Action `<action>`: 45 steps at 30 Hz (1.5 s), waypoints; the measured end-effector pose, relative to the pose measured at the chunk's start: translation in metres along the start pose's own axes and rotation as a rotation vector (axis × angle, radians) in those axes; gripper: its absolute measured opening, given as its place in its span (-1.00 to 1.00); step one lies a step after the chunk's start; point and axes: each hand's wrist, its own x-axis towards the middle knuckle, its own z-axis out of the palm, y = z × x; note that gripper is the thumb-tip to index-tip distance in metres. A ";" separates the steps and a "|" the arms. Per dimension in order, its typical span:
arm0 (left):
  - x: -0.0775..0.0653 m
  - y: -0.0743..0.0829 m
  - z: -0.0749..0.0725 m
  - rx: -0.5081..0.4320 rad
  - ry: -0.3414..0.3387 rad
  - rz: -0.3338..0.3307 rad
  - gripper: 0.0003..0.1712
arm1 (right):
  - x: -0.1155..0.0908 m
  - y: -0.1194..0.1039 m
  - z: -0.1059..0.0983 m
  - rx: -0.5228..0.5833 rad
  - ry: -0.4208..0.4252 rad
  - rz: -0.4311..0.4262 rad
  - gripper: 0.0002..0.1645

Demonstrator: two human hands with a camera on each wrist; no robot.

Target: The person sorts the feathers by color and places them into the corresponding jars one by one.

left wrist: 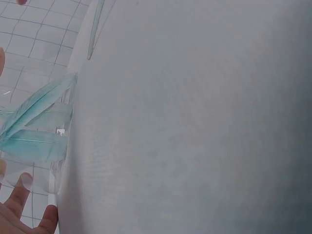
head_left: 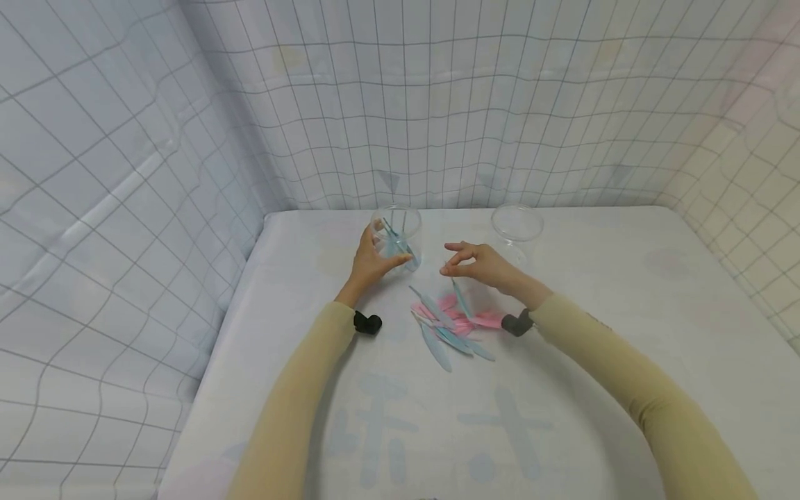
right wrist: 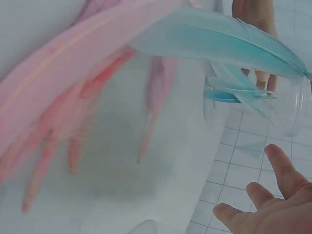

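Observation:
My left hand grips a clear round jar from its left side, thumb across the near wall. Several blue feathers stand inside it, also showing through the wall in the left wrist view. To the right, my right hand pinches a blue feather by its quill, vane hanging downward over the pile; in the right wrist view this blue feather is seen close up, the other fingers spread. Beneath lies a loose pile of pink feathers mixed with blue feathers.
A second clear round jar stands at the back right, just behind my right hand. White cloth with pale printed shapes covers the table. Grid-patterned curtains hang along the back and sides.

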 end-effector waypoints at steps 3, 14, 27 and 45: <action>0.001 0.000 -0.001 0.007 0.005 0.000 0.17 | 0.005 -0.009 -0.003 0.015 0.033 -0.020 -0.66; 0.001 0.001 0.000 -0.007 0.005 -0.024 0.17 | 0.029 -0.042 -0.014 0.146 0.171 -0.012 -0.53; -0.003 0.001 0.002 -0.010 0.005 -0.026 0.19 | 0.053 -0.078 -0.017 0.304 0.440 -0.090 -0.53; -0.001 -0.002 0.004 -0.019 0.023 0.003 0.17 | 0.090 -0.086 0.007 0.316 0.527 -0.197 -0.57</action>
